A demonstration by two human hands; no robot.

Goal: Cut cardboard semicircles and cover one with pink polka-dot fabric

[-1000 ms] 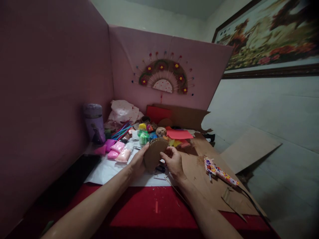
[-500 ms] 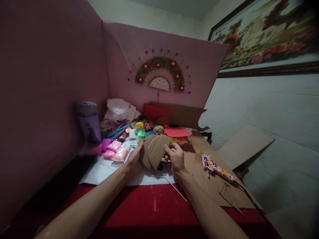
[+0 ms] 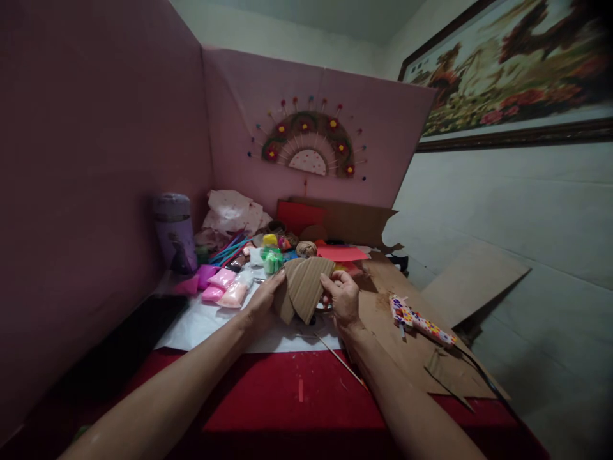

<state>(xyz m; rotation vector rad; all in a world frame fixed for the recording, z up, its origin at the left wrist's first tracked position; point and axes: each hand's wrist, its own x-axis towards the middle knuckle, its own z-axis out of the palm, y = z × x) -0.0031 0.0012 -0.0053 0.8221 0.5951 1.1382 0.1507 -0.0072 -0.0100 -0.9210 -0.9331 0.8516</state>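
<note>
Both my hands hold fan-shaped pieces of brown corrugated cardboard above the white paper [image 3: 201, 326]. My left hand [image 3: 262, 304] grips the rear cardboard piece [image 3: 285, 305] from the left. My right hand [image 3: 343, 298] pinches the front cardboard piece [image 3: 308, 285] at its right edge, fingers curled. The two pieces overlap, the front one tilted with its point down. A thin wooden stick [image 3: 341, 361] lies on the table just below them.
Pink clay packets [image 3: 221, 286], a purple bottle [image 3: 174, 232], coloured sticks and clay pots crowd the back left. Red paper [image 3: 341, 253], cardboard sheets [image 3: 407, 332] and a patterned spotted tool [image 3: 417, 323] lie to the right. A pink board [image 3: 306, 83] with a decorated fan stands behind.
One rounded cardboard piece has been separated into two overlapping fan shapes. My right hand shifted right and up, taking the front piece. The view moved slightly.
</note>
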